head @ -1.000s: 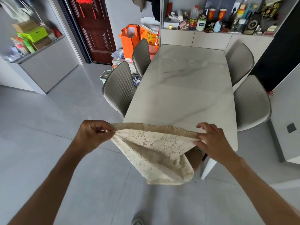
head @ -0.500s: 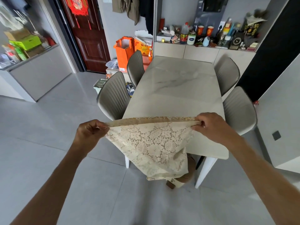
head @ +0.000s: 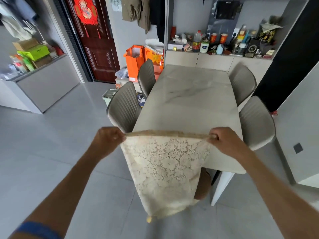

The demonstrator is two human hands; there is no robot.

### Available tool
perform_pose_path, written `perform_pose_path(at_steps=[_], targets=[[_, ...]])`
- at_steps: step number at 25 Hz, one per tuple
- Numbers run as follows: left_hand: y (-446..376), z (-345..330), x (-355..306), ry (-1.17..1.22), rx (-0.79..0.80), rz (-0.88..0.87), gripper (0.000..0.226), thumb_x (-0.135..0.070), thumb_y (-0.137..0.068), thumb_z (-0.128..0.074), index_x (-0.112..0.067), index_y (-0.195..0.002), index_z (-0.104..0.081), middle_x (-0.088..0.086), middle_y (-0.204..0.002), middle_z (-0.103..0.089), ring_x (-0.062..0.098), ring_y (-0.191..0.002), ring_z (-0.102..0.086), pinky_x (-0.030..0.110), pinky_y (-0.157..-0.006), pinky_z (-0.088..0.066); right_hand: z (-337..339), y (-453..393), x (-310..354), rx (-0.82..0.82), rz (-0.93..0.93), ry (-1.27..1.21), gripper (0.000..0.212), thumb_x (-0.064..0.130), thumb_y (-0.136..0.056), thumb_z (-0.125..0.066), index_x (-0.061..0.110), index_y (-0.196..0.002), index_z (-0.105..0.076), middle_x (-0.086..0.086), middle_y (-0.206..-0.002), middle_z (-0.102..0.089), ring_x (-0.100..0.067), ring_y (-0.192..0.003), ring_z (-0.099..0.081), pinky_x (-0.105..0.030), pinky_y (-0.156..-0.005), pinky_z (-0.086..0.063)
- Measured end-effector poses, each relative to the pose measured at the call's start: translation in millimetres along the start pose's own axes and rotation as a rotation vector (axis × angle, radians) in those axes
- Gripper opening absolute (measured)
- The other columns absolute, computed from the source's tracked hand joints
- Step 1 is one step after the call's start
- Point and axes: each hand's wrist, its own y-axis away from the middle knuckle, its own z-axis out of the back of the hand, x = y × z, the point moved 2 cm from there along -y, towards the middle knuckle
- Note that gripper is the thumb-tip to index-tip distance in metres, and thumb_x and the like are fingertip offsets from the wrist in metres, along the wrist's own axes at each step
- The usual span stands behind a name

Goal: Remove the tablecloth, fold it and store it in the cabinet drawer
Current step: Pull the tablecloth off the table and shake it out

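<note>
Curled fingers of the right hand pinch one top corner of a cream lace tablecloth, while the left hand closes in a fist around the opposite corner. Between the two hands the upper edge of the cloth is pulled into a taut, nearly level line, its brownish hem folded over along the top. The rest of the fabric hangs down in front of the person, doubled over and narrowing toward the floor, its lower end blurred and clear of the tabletop. Both bare forearms reach forward from the bottom corners of the view; a blue band shows on the left arm near the lower edge.

Behind the cloth stands a pale marble-topped dining table, its near end partly hidden by the hanging lace. Four grey ribbed chairs are tucked in, two along each long side. A brown object sits under the near end of the table, too hidden to identify. At the far end, a built-in cabinet carries a crowded shelf of bottles, jars and cups. Orange shopping bags stand beside a dark red door with a red ornament.
</note>
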Motion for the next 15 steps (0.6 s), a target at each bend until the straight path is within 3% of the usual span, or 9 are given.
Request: perform_pose_path(at_steps=[3, 6, 8, 11, 13, 15], targets=[[-9, 10, 5, 0.085, -0.101, 0.014, 0.008, 0.002, -0.078, -0.077, -0.001, -0.074, -0.071, -0.005, -0.061, -0.066, -0.009, -0.051, -0.057, 0.002, -0.054, -0.040, 13, -7, -5, -0.077, -0.006, -0.131, 0.021, 0.022, -0.085, -0.073, 0.021, -0.067, -0.062, 0.015, -0.060, -0.060, 0.000, -0.053, -0.051, -0.012, -0.050, -0.037], [-25, 24, -12, 0.183, -0.023, -0.115, 0.007, 0.011, -0.078, -0.072, 0.008, -0.081, -0.067, 0.011, -0.073, -0.070, -0.003, -0.058, -0.063, 0.007, -0.062, -0.049, 36, -12, -12, -0.058, -0.103, -0.317, 0.015, 0.027, -0.084, -0.074, 0.020, -0.073, -0.066, 0.008, -0.060, -0.062, -0.003, -0.047, -0.049, -0.013, -0.044, -0.036], [-26, 27, -20, 0.134, 0.060, -0.142, 0.012, 0.014, -0.078, -0.071, 0.005, -0.084, -0.065, 0.019, -0.078, -0.071, 0.009, -0.066, -0.066, 0.016, -0.067, -0.051, 33, -8, -17, 0.002, -0.216, -0.406, 0.013, 0.023, -0.087, -0.074, 0.014, -0.080, -0.068, 0.003, -0.057, -0.065, -0.003, -0.044, -0.052, -0.016, -0.040, -0.039], [-22, 25, -13, 0.161, 0.037, -0.056, 0.022, 0.013, -0.079, -0.070, -0.001, -0.096, -0.066, 0.016, -0.083, -0.073, 0.012, -0.071, -0.067, 0.020, -0.069, -0.051, 24, -1, -15, -0.001, -0.267, -0.646, 0.025, 0.015, -0.088, -0.072, -0.005, -0.088, -0.057, -0.005, -0.067, -0.071, -0.015, -0.046, -0.063, -0.023, -0.035, -0.042], [-22, 20, -8, 0.279, -0.059, 0.023, 0.028, 0.011, -0.081, -0.069, -0.004, -0.106, -0.069, 0.010, -0.080, -0.071, 0.002, -0.061, -0.064, 0.011, -0.062, -0.051, 21, 1, -9, -0.055, -0.288, -0.938, 0.025, 0.016, -0.087, -0.072, -0.001, -0.094, -0.055, -0.015, -0.077, -0.072, -0.025, -0.052, -0.069, -0.026, -0.037, -0.048], [-23, 8, -3, 0.356, -0.078, 0.127, 0.021, 0.006, -0.085, -0.066, -0.006, -0.102, -0.072, 0.008, -0.075, -0.068, 0.008, -0.061, -0.061, 0.012, -0.056, -0.052, 19, 2, -6, -0.103, -0.302, -1.025, 0.020, 0.017, -0.090, -0.069, 0.005, -0.099, -0.055, -0.016, -0.077, -0.072, -0.030, -0.058, -0.072, -0.029, -0.041, -0.054]])
